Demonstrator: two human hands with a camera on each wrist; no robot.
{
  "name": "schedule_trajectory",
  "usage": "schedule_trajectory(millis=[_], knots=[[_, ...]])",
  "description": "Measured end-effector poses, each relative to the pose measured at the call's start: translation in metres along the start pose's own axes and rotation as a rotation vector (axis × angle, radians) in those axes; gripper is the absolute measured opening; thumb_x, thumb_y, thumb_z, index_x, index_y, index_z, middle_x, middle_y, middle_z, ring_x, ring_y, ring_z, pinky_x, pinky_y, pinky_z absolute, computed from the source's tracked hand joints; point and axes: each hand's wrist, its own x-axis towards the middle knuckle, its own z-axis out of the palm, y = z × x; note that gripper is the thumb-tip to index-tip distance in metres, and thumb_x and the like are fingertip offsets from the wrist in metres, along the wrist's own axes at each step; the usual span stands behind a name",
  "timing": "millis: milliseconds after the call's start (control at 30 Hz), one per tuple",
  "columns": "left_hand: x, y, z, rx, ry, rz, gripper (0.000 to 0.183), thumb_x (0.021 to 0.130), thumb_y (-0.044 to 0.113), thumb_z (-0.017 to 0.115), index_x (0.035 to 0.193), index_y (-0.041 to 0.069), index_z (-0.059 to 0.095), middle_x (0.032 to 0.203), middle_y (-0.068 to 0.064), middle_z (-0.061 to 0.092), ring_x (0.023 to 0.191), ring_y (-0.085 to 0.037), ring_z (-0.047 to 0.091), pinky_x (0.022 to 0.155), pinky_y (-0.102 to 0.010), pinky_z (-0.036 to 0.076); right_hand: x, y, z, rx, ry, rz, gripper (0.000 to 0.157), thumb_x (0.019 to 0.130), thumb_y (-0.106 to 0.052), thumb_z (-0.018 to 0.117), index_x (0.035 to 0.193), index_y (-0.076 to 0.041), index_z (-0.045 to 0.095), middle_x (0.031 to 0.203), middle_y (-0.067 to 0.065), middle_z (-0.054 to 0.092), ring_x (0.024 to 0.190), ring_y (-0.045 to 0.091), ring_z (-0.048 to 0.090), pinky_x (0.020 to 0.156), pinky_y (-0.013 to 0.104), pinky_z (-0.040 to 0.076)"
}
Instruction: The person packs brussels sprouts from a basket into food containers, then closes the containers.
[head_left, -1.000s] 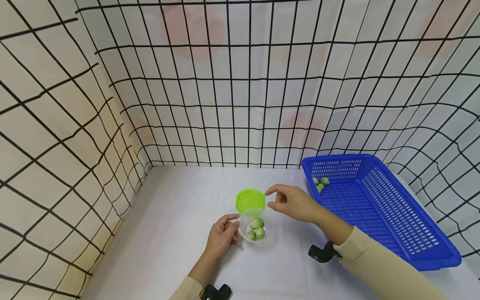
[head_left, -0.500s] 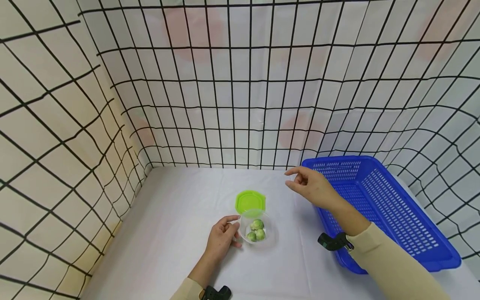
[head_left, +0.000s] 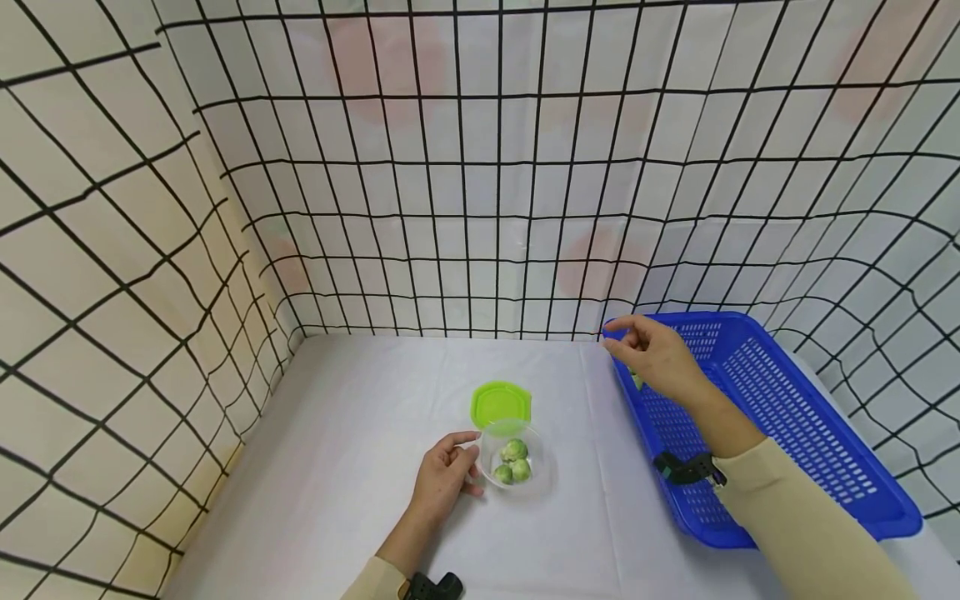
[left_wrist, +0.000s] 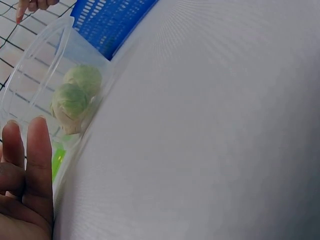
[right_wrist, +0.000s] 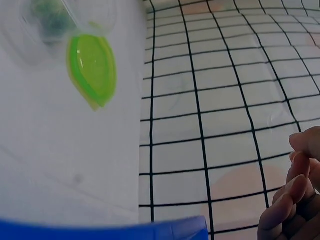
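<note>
Beige R slv (head_left: 813, 521), matching L slv (head_left: 377, 580), blk wrist cams (head_left: 681, 469)

Slick plastic, matt cloth

For the tub (left_wrist: 82, 47), thin clear plastic, smooth, faintly cloudy along the wall. For the green lid (head_left: 501, 404), smooth plastic with a glossy highlight in the right wrist view. For the blue basket (head_left: 795, 417), moulded plastic, perforated by slots, faintly shiny at the rim. On the sprouts (head_left: 514, 450), matt leafy layers. For the white table covering (head_left: 360, 433), a matt, cloth-like finish with faint creases. For the sleeves (head_left: 817, 517), matt fabric. For the black grid (head_left: 534, 162), dull strands, wire or cord impossible to tell.
</note>
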Motion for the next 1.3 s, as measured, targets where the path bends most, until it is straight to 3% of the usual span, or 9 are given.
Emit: schedule_trajectory(millis=[267,700,1000,1300], knots=[[0.000,0.000,0.000,-0.014,-0.011,0.010,0.036,0.099,0.017,0.062,0.131,0.002,0.063,0.070,0.002,0.057,0.054,-0.008,0.056,0.051,-0.023,0.061,0.008,0.019,-0.019,-0.045,0.061,0.007,0.046,0.101,-0.042,0.062,0.132,-0.008,0.062,0.086,0.001,0.050,0.066,0.011,0.045,0.053,0.026,0.039],[0.001,0.002,0.000,-0.012,-0.015,0.007,0.034,0.100,0.017,0.061,0.131,0.003,0.064,0.070,0.001,0.057,0.053,-0.009,0.055,0.051,-0.023,0.060,0.022,0.076,-0.028,-0.161,0.189,0.061,0.046,0.103,-0.045,0.058,0.125,-0.006,0.065,0.083,0.002,0.049,0.065,0.013,0.045,0.051,0.027,0.037],[0.002,0.000,-0.002,-0.005,-0.009,0.004,0.035,0.099,0.017,0.062,0.131,0.002,0.063,0.070,0.002,0.057,0.057,-0.009,0.057,0.052,-0.023,0.061,0.029,0.110,-0.023,-0.245,0.123,0.136,0.043,0.105,-0.039,0.055,0.127,-0.004,0.064,0.093,0.010,0.056,0.071,0.019,0.047,0.054,0.027,0.040],[0.000,-0.001,-0.002,-0.005,-0.015,-0.001,0.035,0.100,0.017,0.062,0.132,0.002,0.063,0.070,0.002,0.057,0.059,-0.008,0.057,0.052,-0.022,0.060,0.030,0.135,-0.018,-0.306,0.056,0.147,0.042,0.102,-0.031,0.058,0.130,0.000,0.062,0.093,0.015,0.063,0.074,0.021,0.053,0.059,0.028,0.041]])
